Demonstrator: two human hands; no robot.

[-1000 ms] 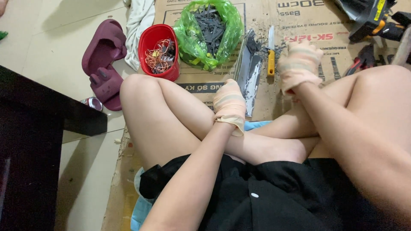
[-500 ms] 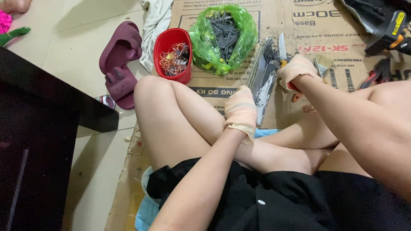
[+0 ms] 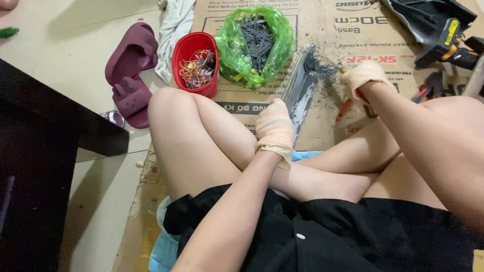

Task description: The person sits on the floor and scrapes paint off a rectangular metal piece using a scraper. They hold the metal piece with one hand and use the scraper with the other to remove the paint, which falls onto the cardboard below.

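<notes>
The right hand point(image 3: 362, 78) has moved from beside the yellow-handled knife to the far end of the long metal strip point(image 3: 302, 89), its grip closed on a small tool. Dark grit point(image 3: 322, 75) now lies scattered there. The left hand point(image 3: 274, 127) has shifted slightly toward the strip.

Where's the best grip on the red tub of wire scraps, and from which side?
Probably the near rim of the red tub, coming from above on the slipper side. It stands upright and open-topped, the wire scraps sit below the rim, and the green bag presses against its far side, so that side is crowded.
</notes>
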